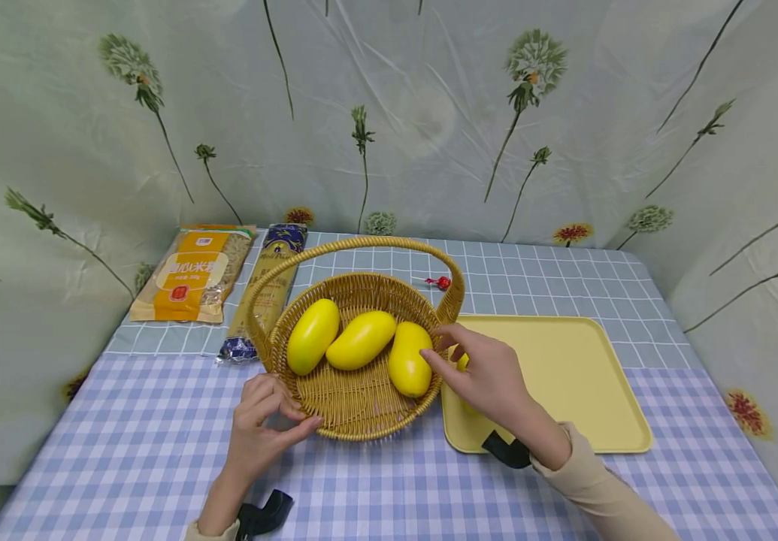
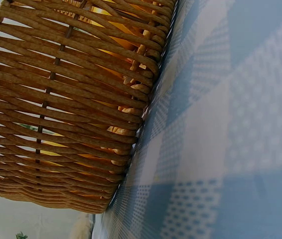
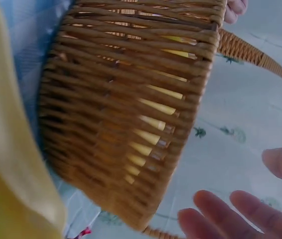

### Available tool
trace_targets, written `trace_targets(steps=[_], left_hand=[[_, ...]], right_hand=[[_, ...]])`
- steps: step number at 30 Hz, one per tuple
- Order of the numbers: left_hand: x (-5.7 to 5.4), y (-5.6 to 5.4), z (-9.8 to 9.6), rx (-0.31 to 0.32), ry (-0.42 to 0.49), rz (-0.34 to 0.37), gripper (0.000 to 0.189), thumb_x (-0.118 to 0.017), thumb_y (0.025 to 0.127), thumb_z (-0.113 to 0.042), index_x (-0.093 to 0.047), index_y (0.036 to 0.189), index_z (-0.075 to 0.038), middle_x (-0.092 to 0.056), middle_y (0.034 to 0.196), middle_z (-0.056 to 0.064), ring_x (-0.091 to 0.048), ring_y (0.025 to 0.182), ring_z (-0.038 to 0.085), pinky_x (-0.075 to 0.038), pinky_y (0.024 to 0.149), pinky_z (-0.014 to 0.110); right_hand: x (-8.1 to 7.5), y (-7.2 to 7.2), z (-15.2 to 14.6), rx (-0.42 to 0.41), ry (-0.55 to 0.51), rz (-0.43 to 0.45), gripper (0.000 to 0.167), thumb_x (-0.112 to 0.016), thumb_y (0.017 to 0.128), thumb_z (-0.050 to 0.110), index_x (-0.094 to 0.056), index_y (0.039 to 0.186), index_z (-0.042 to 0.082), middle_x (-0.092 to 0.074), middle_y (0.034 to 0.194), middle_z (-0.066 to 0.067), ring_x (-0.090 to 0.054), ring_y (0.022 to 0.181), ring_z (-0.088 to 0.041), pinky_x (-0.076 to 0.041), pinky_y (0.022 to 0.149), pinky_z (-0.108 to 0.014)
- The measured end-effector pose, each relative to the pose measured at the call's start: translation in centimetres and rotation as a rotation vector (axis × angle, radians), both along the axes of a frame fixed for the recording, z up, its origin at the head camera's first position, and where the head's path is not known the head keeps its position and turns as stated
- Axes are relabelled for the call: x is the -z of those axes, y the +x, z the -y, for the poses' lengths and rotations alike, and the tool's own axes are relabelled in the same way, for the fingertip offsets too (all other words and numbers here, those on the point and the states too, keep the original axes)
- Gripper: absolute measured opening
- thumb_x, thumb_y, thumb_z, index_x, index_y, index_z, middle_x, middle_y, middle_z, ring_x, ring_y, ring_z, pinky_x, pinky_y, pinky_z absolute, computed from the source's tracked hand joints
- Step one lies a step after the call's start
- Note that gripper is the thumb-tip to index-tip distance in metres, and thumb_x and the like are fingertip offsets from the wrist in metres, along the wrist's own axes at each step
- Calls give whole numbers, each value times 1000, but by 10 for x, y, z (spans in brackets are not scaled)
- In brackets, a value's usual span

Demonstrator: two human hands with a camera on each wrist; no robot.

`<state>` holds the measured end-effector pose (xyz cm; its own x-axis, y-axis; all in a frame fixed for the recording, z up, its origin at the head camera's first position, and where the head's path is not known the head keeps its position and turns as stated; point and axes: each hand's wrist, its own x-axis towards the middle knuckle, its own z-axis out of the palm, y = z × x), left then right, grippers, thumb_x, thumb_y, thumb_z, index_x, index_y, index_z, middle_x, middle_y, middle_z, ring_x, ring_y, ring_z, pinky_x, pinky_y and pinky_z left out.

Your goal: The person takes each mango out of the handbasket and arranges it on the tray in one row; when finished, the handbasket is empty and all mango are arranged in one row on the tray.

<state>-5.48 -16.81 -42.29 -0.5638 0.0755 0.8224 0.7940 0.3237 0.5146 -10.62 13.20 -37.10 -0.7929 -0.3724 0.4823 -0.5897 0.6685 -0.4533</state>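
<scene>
A wicker basket (image 1: pixel 361 409) with a tall arched handle (image 1: pixel 375 242) holds three yellow mangoes: one at the left (image 1: pixel 313 337), one in the middle (image 1: pixel 361 340) and one at the right (image 1: pixel 410 360). At the basket's front left, my left hand (image 1: pixel 263 413) grips the rim between thumb and fingers. My right hand (image 1: pixel 486 370) is over the right rim, beside the right mango, fingers loosely bent and apart. In the right wrist view nothing lies between its fingers (image 3: pixel 213 211). Beneath that hand, another yellow piece (image 1: pixel 463 362) on the tray is mostly hidden.
The pale yellow tray (image 1: pixel 574 376) lies right of the basket. Behind the basket's right side is a small red-wrapped candy (image 1: pixel 441 282). At the back left are an orange bag of grain (image 1: pixel 189 276) and a long pasta pack (image 1: pixel 273 278). A flower-printed curtain closes off the back.
</scene>
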Motion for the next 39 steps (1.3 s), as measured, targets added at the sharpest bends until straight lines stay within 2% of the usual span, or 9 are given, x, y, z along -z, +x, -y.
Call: trace_targets(steps=[5, 9, 15, 18, 22, 25, 29, 33, 39], left_hand=[[0, 0, 0, 2, 0, 4, 35, -81, 76, -28, -56, 60, -8, -53, 66, 0, -45, 69, 17, -31, 82, 26], [0, 0, 0, 1, -1, 6, 36, -80, 77, -29, -56, 60, -9, -53, 66, 0, -45, 69, 17, -31, 81, 26], [1, 0, 0, 6, 1, -5, 35, -81, 76, -28, -57, 61, -8, -53, 67, 0, -45, 69, 17, -31, 82, 27], [2, -1, 0, 6, 2, -7, 35, -81, 76, -28, -57, 61, -8, -54, 67, 0, -45, 69, 18, -31, 82, 27], [2, -1, 0, 5, 3, -11, 35, -81, 76, -28, -57, 60, -8, -53, 66, 0, -45, 69, 18, -31, 82, 27], [2, -1, 0, 4, 0, -12, 36, -80, 77, -29, -57, 60, -8, -53, 66, 0, -45, 69, 18, -31, 82, 27], [1, -1, 0, 2, -3, -11, 36, -79, 78, -30, -57, 61, -9, -53, 66, 0, -45, 69, 18, -31, 82, 27], [0, 0, -1, 2, -4, -12, 36, -80, 78, -30, -57, 61, -9, -53, 66, 1, -45, 68, 18, -31, 81, 27], [-1, 0, 0, 2, -4, -15, 37, -79, 78, -30, -56, 60, -8, -53, 66, 1, -45, 68, 18, -30, 81, 27]], right_hand=[[-3, -3, 15, -34, 48, 6, 35, -74, 83, 29, -64, 108, 7, -69, 87, -4, -62, 66, -15, -44, 53, -26], [-5, -7, 27, -32, 104, 96, 40, -71, 85, 33, -63, 113, 6, -69, 95, -8, -61, 68, -18, -45, 57, -28], [-4, -14, 40, -3, 209, 238, 51, -66, 88, 43, -59, 119, 3, -66, 102, -10, -62, 80, -20, -49, 67, -32], [-3, -18, 44, 11, 258, 284, 55, -65, 88, 45, -58, 118, 0, -65, 97, -10, -60, 76, -20, -48, 63, -31], [0, -22, 47, 19, 316, 307, 53, -65, 88, 44, -58, 113, -2, -60, 83, -8, -53, 68, -18, -43, 56, -30], [0, -24, 49, 24, 354, 309, 52, -65, 89, 43, -58, 111, -3, -58, 83, -9, -54, 70, -21, -44, 60, -33], [1, -27, 50, 25, 385, 312, 51, -66, 89, 39, -57, 115, -4, -60, 94, -15, -57, 79, -26, -48, 69, -39], [4, -29, 52, 23, 391, 320, 54, -70, 86, 38, -57, 117, -5, -58, 99, -17, -57, 80, -27, -49, 72, -40], [7, -30, 55, 27, 361, 397, 63, -72, 84, 40, -52, 125, -4, -57, 106, -21, -58, 86, -32, -48, 76, -44]])
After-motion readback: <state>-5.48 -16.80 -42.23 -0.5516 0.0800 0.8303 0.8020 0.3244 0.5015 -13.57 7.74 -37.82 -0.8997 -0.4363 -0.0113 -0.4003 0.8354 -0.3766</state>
